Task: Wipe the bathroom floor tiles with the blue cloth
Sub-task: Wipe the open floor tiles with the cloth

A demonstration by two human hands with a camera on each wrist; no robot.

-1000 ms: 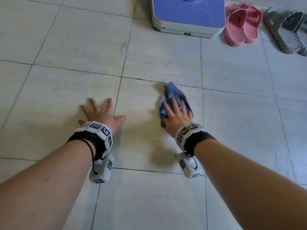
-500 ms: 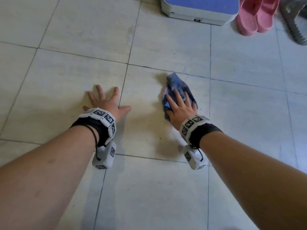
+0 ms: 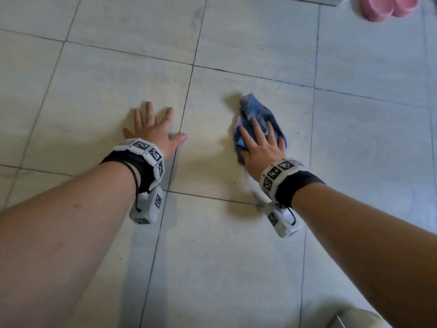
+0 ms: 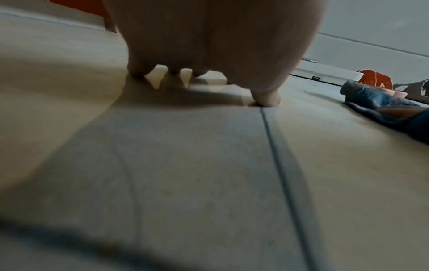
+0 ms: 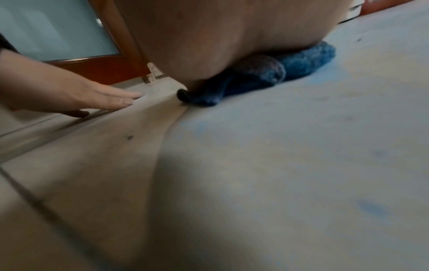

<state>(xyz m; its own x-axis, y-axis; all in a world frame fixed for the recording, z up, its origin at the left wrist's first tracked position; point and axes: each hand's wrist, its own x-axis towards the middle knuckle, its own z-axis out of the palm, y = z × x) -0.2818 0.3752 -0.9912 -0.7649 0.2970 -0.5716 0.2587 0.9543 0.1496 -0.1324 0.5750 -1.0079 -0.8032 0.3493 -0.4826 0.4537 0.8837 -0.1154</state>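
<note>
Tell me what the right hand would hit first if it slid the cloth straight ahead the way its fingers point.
Only bare floor tiles lie ahead of the right hand and blue cloth; the way looks free to the frame's edge.

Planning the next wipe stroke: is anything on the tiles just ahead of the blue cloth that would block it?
Nothing visible blocks it. The right hand presses flat on the blue cloth, and the floor tiles ahead are bare up to the pink slippers at the far right edge. The left hand rests off to the side.
</note>
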